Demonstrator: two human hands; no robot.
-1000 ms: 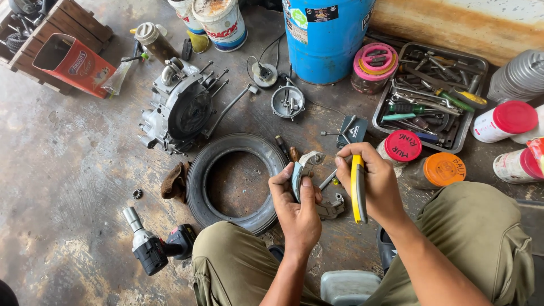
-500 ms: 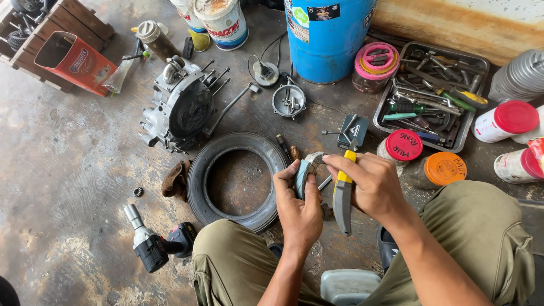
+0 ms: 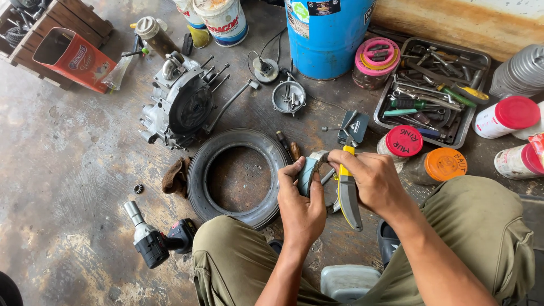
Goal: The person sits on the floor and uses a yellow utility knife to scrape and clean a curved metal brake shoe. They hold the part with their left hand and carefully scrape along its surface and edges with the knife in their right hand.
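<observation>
- Left hand [image 3: 300, 207] is wrapped around a curved grey-blue part, looks like a brake shoe [image 3: 307, 174], held just right of the tyre [image 3: 238, 177] lying flat on the floor. Fingers cover most of it, so the full shape is hard to read.
- Right hand [image 3: 374, 181] is closed on a yellow-and-grey utility knife [image 3: 348, 195], tip pointing up toward the shoe. The blade end is tucked behind the fingers, so I can't tell whether it actually touches the shoe.
- Some small metal bits sit on the floor under both hands, mostly blocked from view.
- Up and left of the tyre: an engine casing [image 3: 178, 105] with studs sticking out.
- Below-left of the tyre: a cordless impact wrench [image 3: 153, 241], its body partly behind the knee.
- Up and right of the tyre: a blue drum [image 3: 326, 37], cut off at the top edge.
- Well right of the tyre: a metal tool tray [image 3: 479, 59], contents too jumbled to sort out, plus a red-lidded jar [image 3: 402, 141] and an orange-lidded one [image 3: 445, 164].
</observation>
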